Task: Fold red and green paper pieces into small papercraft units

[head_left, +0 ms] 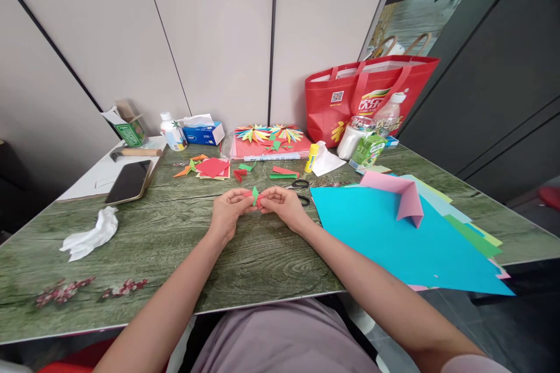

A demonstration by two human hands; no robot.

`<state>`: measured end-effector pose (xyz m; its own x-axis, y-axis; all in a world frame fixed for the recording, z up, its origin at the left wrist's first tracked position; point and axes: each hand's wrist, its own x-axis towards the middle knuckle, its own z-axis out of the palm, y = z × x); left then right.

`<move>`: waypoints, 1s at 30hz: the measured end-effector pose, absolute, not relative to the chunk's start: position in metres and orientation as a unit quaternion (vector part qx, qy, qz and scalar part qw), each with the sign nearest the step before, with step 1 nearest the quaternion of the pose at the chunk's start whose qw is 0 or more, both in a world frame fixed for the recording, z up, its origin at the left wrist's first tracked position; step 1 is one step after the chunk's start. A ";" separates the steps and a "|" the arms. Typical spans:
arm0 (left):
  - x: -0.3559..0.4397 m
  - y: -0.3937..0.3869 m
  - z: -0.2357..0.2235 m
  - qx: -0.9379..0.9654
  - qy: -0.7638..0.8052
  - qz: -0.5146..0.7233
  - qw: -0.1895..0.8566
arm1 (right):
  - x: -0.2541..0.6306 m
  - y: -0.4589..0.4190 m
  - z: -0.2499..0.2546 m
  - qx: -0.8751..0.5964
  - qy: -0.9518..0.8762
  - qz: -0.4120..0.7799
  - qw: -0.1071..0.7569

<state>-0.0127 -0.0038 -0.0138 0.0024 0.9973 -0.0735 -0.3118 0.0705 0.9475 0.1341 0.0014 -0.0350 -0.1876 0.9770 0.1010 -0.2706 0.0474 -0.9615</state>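
My left hand (230,210) and my right hand (282,205) meet over the middle of the table, each pinching one side of a small folded paper piece (255,194), green in the centre with red at both sides. Part of it is hidden by my fingers. Just beyond my right hand lie black-handled scissors (300,185), partly covered by that hand. Behind my hands are red and green paper strips (284,172) and a small folded red piece (240,175). To the left sits a pile of red squares (214,168) beside orange and green folded pieces.
Large coloured sheets, blue on top (394,239), cover the right side, with a folded pink paper (396,189) on them. A glue stick (312,158), tissue box (203,133) and red bag (371,93) stand behind. A phone (129,180), hammer (135,152) and crumpled tissue (91,234) lie left.
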 end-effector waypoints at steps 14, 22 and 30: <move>-0.010 -0.005 -0.012 0.416 0.440 0.548 0.578 | 0.135 0.002 -0.032 -0.366 -0.520 0.564 0.527; -0.014 -0.002 -0.015 0.379 0.420 0.537 0.626 | 0.134 0.002 -0.031 -0.372 -0.526 0.544 0.537; -0.012 -0.004 -0.010 0.403 0.430 0.536 0.605 | 0.136 0.001 -0.032 -0.357 -0.505 0.580 0.530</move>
